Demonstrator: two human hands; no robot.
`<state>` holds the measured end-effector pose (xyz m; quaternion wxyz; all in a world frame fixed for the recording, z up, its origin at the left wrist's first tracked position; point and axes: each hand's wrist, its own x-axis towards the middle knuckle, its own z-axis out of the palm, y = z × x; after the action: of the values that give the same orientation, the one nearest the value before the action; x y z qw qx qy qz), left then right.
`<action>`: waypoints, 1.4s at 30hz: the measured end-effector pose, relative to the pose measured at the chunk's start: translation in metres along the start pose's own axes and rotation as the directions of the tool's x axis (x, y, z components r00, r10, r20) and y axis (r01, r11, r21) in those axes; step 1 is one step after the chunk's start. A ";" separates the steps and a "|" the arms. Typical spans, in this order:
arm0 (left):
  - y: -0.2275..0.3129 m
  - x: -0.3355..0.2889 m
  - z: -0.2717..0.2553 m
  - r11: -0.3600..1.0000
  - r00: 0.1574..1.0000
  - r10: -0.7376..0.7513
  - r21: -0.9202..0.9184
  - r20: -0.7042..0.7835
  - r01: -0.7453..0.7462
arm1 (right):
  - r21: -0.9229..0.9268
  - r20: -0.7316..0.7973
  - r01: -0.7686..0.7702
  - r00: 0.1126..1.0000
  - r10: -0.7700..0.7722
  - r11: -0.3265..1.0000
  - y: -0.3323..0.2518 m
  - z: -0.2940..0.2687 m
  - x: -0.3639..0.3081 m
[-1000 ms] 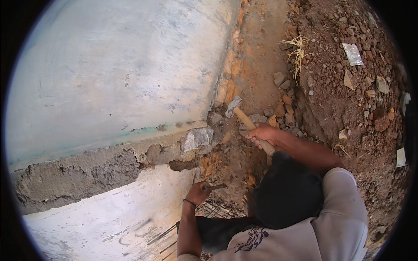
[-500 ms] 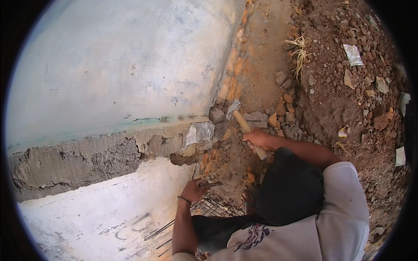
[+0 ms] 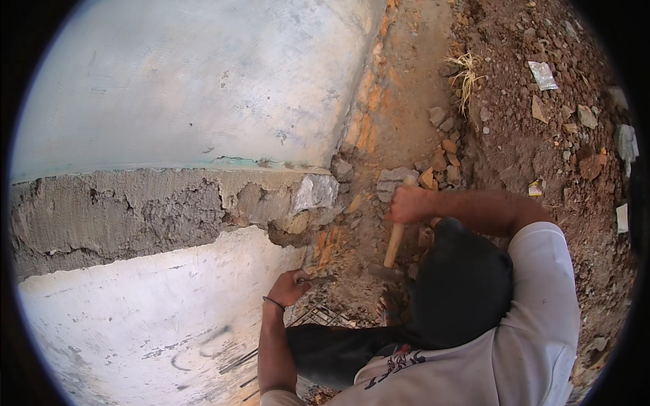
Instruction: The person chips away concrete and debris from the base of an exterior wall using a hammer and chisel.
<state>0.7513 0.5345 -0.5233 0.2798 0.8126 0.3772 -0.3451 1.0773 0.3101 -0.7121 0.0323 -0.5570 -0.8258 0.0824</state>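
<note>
My right hand [image 3: 410, 204] is closed round the wooden handle of a hammer [image 3: 394, 245]. Its metal head points down toward my body, near my foot. My left hand [image 3: 288, 287], with a dark band on its wrist, grips a short, dark metal chisel [image 3: 318, 279] that sticks out to the right. Between the chisel's end and the hammer head there is a gap. Just above the left hand lies the broken end of a rough concrete ledge [image 3: 318, 194] running along the wall.
A pale plastered wall [image 3: 203, 88] rises above the ledge, and a whitewashed face [image 3: 162, 298] lies below it. Thin steel bars [image 3: 321, 314] stick out beside my leg. Loose stones [image 3: 443, 162], dry grass [image 3: 466, 78] and reddish soil [image 3: 521, 149] with litter cover the right side.
The hammer has swung round from head-up beside the ledge's end to head-down near my foot. My right hand rose slightly; the left hand with the chisel shifted a little left.
</note>
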 end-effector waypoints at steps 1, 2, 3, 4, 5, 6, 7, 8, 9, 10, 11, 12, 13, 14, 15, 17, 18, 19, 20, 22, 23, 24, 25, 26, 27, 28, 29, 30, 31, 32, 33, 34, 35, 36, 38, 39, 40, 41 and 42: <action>-0.004 -0.003 -0.002 1.000 1.000 0.004 -0.001 -0.001 -0.004 | 0.051 -0.020 -0.226 0.974 0.227 0.973 0.034 0.002 -0.006; -0.009 -0.007 -0.003 0.996 0.996 0.085 0.024 -0.038 -0.084 | 0.208 0.024 -0.574 0.812 0.583 0.792 0.060 -0.008 -0.008; -0.012 -0.011 0.001 0.986 0.984 0.165 0.047 -0.071 -0.162 | 0.219 0.008 -0.669 0.729 0.684 0.710 0.076 -0.014 -0.018; -0.009 -0.015 0.003 0.986 0.983 0.167 0.039 -0.070 -0.165 | 0.234 -0.001 -0.757 0.628 0.779 0.610 0.082 -0.016 -0.032; -0.005 -0.020 -0.001 0.984 0.982 0.171 0.056 -0.075 -0.167 | 0.232 0.004 -0.758 0.627 0.779 0.609 0.075 -0.017 -0.039; -0.003 -0.022 -0.005 0.982 0.980 0.179 0.075 -0.086 -0.173 | 0.276 0.052 -0.788 0.584 0.810 0.550 0.066 -0.020 -0.045; -0.010 -0.022 -0.006 0.981 0.979 0.185 0.074 -0.086 -0.179 | 0.317 0.103 -0.815 0.539 0.836 0.486 0.055 -0.023 -0.049; -0.016 -0.022 -0.007 0.981 0.978 0.188 0.060 -0.094 -0.183 | 0.301 0.122 -0.780 0.602 0.789 0.548 0.043 -0.033 -0.047; -0.018 -0.020 -0.007 0.982 0.977 0.188 0.043 -0.099 -0.185 | 0.285 0.148 -0.741 0.660 0.736 0.607 0.025 -0.039 -0.046; -0.012 -0.019 -0.008 0.981 0.977 0.192 0.037 -0.098 -0.189 | 0.258 0.126 -0.638 0.767 0.629 0.726 0.009 -0.034 -0.046; -0.002 -0.017 -0.014 0.991 0.990 0.130 0.038 -0.053 -0.128 | 0.230 0.109 -0.519 0.855 0.508 0.823 -0.007 -0.027 -0.043; 0.004 -0.014 -0.018 0.997 0.998 0.065 0.042 -0.015 -0.065 | 0.219 0.079 -0.370 0.929 0.361 0.903 -0.025 -0.022 -0.035; 0.001 -0.009 -0.017 0.997 0.998 0.068 0.044 -0.018 -0.067 | 0.202 0.050 -0.212 0.977 0.206 0.956 -0.039 -0.017 -0.025; -0.005 -0.005 -0.015 0.997 0.996 0.078 0.021 -0.044 -0.077 | 0.200 0.043 -0.209 0.978 0.204 0.957 -0.046 -0.014 -0.010; -0.007 -0.004 -0.013 0.996 0.994 0.086 -0.001 -0.064 -0.086 | 0.123 0.015 0.034 0.999 -0.036 0.992 -0.052 -0.011 0.002; -0.007 -0.007 -0.009 0.997 0.994 0.082 0.014 -0.070 -0.081 | 0.049 0.055 0.178 0.982 -0.180 0.983 -0.041 -0.009 0.013; -0.004 -0.007 -0.011 0.996 0.993 0.091 0.023 -0.080 -0.090 | 0.046 0.110 0.073 0.991 -0.078 0.996 -0.012 -0.013 0.011; 0.000 -0.007 -0.014 0.995 0.992 0.096 0.023 -0.076 -0.095 | 0.135 0.034 -0.262 0.965 0.260 0.956 0.022 -0.023 0.001; 0.004 -0.010 -0.016 0.994 0.992 0.107 0.041 -0.069 -0.104 | 0.242 -0.007 -0.547 0.825 0.565 0.802 0.051 -0.031 -0.012; 0.008 -0.017 -0.007 0.993 0.992 0.111 0.052 -0.059 -0.108 | 0.250 -0.052 -0.725 0.651 0.757 0.641 0.075 -0.019 -0.037; 0.002 -0.020 -0.009 0.995 0.994 0.098 0.035 -0.048 -0.096 | 0.257 -0.049 -0.724 0.651 0.757 0.640 0.069 -0.014 -0.038; 0.001 -0.020 -0.010 0.996 0.995 0.091 0.014 -0.037 -0.091 | 0.288 0.009 -0.739 0.638 0.770 0.609 0.059 -0.012 -0.042; 0.002 -0.019 -0.013 0.996 0.995 0.089 0.021 -0.046 -0.088 | 0.317 0.069 -0.754 0.623 0.779 0.575 0.047 -0.010 -0.043; 0.001 -0.014 -0.015 0.995 0.994 0.097 0.019 -0.053 -0.096 | 0.317 0.067 -0.706 0.683 0.727 0.633 0.033 -0.008 -0.042; -0.003 -0.014 -0.014 0.997 0.997 0.070 0.031 -0.032 -0.069 | 0.322 0.070 -0.649 0.743 0.666 0.689 0.012 -0.007 -0.040; -0.005 -0.013 -0.013 0.998 0.999 0.042 0.044 -0.012 -0.041 | 0.297 0.093 -0.523 0.848 0.521 0.799 0.000 -0.009 -0.035; -0.003 -0.014 -0.012 0.998 0.999 0.039 0.043 -0.009 -0.039 | 0.281 0.124 -0.382 0.924 0.361 0.880 -0.018 -0.015 -0.030; 0.001 -0.010 -0.015 0.999 0.999 0.039 0.029 -0.008 -0.038 | 0.225 0.040 -0.189 0.982 0.185 0.956 -0.039 0.007 -0.018; 0.002 -0.007 -0.017 0.999 0.999 0.032 0.015 -0.009 -0.032 | 0.190 -0.001 -0.084 0.996 0.086 0.978 -0.043 0.013 -0.007; -0.003 -0.005 -0.014 0.999 0.999 0.031 0.018 -0.016 -0.031 | 0.147 -0.041 0.017 0.999 -0.011 0.989 -0.046 0.018 0.003; -0.012 -0.004 -0.009 0.997 0.996 0.063 -0.037 -0.055 -0.065 | 0.126 0.017 0.115 0.993 -0.118 0.985 -0.040 0.000 0.010; -0.022 -0.003 -0.005 0.991 0.991 0.093 -0.091 -0.096 -0.102 | 0.109 0.076 0.214 0.972 -0.223 0.971 -0.028 -0.012 0.017; -0.021 -0.002 -0.004 0.990 0.989 0.110 -0.079 -0.094 -0.118 | 0.059 0.146 -0.049 0.989 0.040 0.997 0.009 -0.012 0.009; -0.012 -0.007 -0.005 0.990 0.990 0.106 -0.087 -0.088 -0.114 | 0.229 0.027 -0.433 0.898 0.439 0.872 0.047 -0.023 -0.006; 0.002 -0.015 -0.010 0.985 0.979 0.170 0.041 -0.111 -0.166 | 0.200 0.086 -0.724 0.684 0.725 0.660 0.086 -0.027 -0.016; -0.002 -0.019 -0.008 0.986 0.980 0.166 0.040 -0.107 -0.163 | 0.203 0.090 -0.724 0.685 0.723 0.660 0.081 -0.016 -0.021; -0.006 -0.016 -0.009 0.987 0.982 0.159 0.026 -0.098 -0.157 | 0.223 0.077 -0.723 0.681 0.728 0.653 0.081 0.002 -0.032; -0.010 -0.016 -0.011 0.989 0.986 0.147 0.012 -0.083 -0.146 | 0.249 0.069 -0.722 0.679 0.731 0.646 0.073 0.014 -0.037; -0.012 -0.015 -0.013 0.990 0.985 0.141 0.005 -0.094 -0.142 | 0.242 0.156 -0.698 0.714 0.683 0.674 0.055 -0.004 -0.037</action>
<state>0.7388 0.5439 -0.5059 0.2860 0.8525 0.3315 -0.2854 1.1418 0.2964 -0.7166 0.0565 -0.8143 -0.5340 0.2203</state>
